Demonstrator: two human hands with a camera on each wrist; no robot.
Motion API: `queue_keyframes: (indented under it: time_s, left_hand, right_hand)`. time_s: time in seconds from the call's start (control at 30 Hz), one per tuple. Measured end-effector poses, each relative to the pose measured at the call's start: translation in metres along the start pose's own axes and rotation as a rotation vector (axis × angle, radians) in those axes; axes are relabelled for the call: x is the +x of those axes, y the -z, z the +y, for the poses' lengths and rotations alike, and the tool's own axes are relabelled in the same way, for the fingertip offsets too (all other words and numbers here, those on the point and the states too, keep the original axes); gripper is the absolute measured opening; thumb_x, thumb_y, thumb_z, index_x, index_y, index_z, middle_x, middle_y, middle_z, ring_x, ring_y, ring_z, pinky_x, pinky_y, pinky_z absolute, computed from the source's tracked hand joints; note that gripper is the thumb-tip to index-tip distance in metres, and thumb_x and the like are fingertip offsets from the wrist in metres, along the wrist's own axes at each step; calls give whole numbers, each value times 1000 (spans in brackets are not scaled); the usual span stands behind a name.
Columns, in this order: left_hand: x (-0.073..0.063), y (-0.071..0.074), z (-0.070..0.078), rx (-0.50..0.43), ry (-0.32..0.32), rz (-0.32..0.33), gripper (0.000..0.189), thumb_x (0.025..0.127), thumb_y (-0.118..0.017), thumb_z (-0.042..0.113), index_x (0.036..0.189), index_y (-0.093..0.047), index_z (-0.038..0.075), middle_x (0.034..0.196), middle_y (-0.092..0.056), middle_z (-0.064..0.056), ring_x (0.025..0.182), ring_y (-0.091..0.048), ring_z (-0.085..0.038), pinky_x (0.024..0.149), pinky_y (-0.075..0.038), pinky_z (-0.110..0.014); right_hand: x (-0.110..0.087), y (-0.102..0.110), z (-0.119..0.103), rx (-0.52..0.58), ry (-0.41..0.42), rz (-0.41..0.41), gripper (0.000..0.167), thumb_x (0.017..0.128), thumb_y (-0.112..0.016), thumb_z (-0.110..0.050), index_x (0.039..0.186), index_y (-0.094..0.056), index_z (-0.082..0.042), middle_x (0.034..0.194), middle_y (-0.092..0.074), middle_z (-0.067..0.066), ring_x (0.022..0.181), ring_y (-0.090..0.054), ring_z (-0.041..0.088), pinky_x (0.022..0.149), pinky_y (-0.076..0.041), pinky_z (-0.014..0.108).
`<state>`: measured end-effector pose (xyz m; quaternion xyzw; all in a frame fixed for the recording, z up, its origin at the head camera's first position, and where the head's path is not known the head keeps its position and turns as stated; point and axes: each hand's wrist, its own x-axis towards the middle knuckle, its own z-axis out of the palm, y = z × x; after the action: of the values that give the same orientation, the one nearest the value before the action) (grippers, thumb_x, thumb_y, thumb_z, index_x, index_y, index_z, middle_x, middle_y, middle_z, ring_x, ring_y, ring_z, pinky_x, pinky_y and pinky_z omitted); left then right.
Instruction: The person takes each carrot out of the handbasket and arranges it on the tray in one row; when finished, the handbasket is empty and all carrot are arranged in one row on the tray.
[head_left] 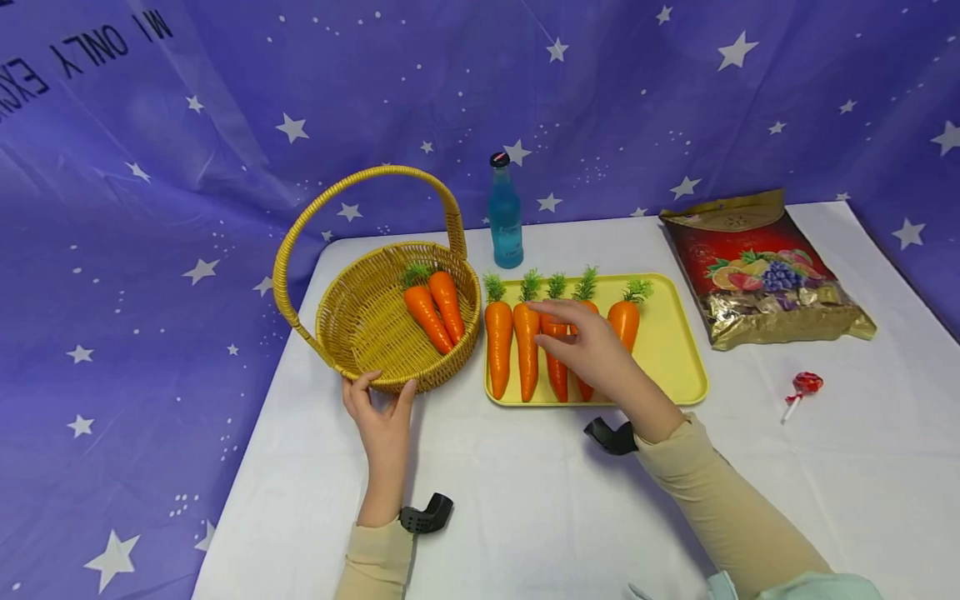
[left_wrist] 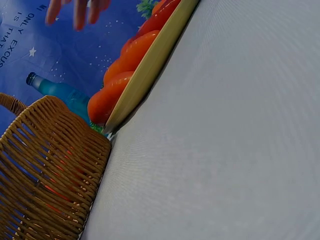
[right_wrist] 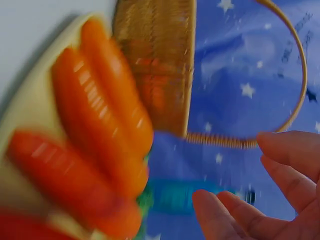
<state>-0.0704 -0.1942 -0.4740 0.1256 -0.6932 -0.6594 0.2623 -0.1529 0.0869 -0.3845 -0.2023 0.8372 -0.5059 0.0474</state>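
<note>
Two orange carrots (head_left: 429, 317) with green tops lie inside the wicker basket (head_left: 330, 321), toward its right side. My left hand (head_left: 384, 425) rests at the basket's near rim, thumb and fingers spread along it. Several more carrots (head_left: 498, 350) lie side by side on the yellow tray (head_left: 675, 367), their leafy ends pointing away from me. Over these carrots is my right hand (head_left: 592, 346), its thumb and fingers parted with nothing between them; it covers parts of the middle carrots. In the right wrist view its fingers (right_wrist: 295, 155) show apart from the blurred carrots.
A blue bottle (head_left: 506, 221) stands upright behind the gap between basket and tray. At the back right lies a red and gold candy bag (head_left: 765, 275), with a red lollipop (head_left: 806, 385) in front of it. The basket's tall handle (head_left: 360, 177) arches upward.
</note>
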Motion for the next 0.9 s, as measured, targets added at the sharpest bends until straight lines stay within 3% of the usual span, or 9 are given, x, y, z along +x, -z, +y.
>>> queue_keyframes:
  time_s: [0.13, 0.27, 0.37, 0.5, 0.6, 0.67, 0.73, 0.83, 0.9]
  left_hand:
    - [0, 0, -2, 13, -9, 10, 54, 86, -74, 12, 126, -40, -2, 157, 10, -6, 144, -7, -28, 97, -42, -51]
    - [0, 0, -3, 31, -24, 17, 51, 86, -73, 12, 125, -42, -1, 157, 9, -8, 144, -7, -31, 95, -43, -53]
    - [0, 0, -3, 36, -27, 14, 52, 86, -73, 11, 125, -42, -2, 157, 9, -10, 143, -6, -32, 94, -43, -54]
    - [0, 0, 1, 31, -13, 2, 53, 86, -73, 10, 126, -41, -3, 157, 10, -11, 143, -5, -34, 96, -41, -54]
    - [-2, -2, 11, 21, -12, -11, 52, 87, -72, 7, 125, -39, -6, 156, 12, -14, 143, -3, -36, 97, -39, -58]
    - [-4, -3, 18, 19, -19, -16, 51, 87, -71, 5, 124, -39, -8, 156, 12, -18, 143, -3, -39, 96, -38, -60]
    - [-6, -4, 26, 26, -24, -18, 49, 87, -70, 3, 123, -38, -9, 155, 12, -21, 142, -3, -40, 95, -39, -61]
    - [-7, -4, 30, 40, -30, -15, 48, 87, -70, 2, 122, -39, -9, 154, 11, -23, 143, -4, -40, 94, -41, -60]
    - [-7, -4, 31, 44, -31, -15, 48, 87, -70, 2, 123, -39, -9, 154, 11, -24, 143, -4, -40, 94, -41, -59]
  right_hand:
    - [24, -21, -14, 16, 37, -80, 44, 91, -68, -12, 134, -59, -16, 138, -51, 5, 122, -50, 31, 93, -49, 42]
    - [46, -43, -29, -9, 43, -165, 45, 92, -67, -16, 135, -58, -21, 136, -51, 2, 115, -53, 29, 78, -53, 37]
    - [62, -58, -40, -55, 61, -216, 46, 92, -68, -18, 136, -57, -23, 134, -53, 1, 113, -54, 28, 75, -51, 34]
    - [79, -74, -50, -129, 90, -271, 47, 91, -68, -18, 137, -56, -21, 131, -56, 6, 89, -56, 23, 68, -46, 29]
    - [91, -84, -52, -170, 96, -303, 48, 91, -68, -18, 137, -56, -21, 125, -59, 9, 63, -44, 18, 55, -39, 26]
    - [98, -91, -51, -176, 85, -325, 48, 91, -68, -17, 137, -56, -20, 111, -64, 13, 53, -37, 15, 51, -35, 24]
    - [103, -97, -49, -184, 74, -344, 48, 91, -67, -17, 137, -55, -20, 97, -66, 17, 48, -35, 12, 49, -34, 23]
    - [109, -104, -47, -207, 70, -365, 47, 92, -67, -17, 138, -55, -18, 92, -66, 18, 47, -36, 13, 50, -35, 24]
    - [112, -109, -46, -248, 75, -370, 48, 91, -68, -19, 138, -55, -18, 106, -67, 14, 51, -41, 12, 53, -38, 24]
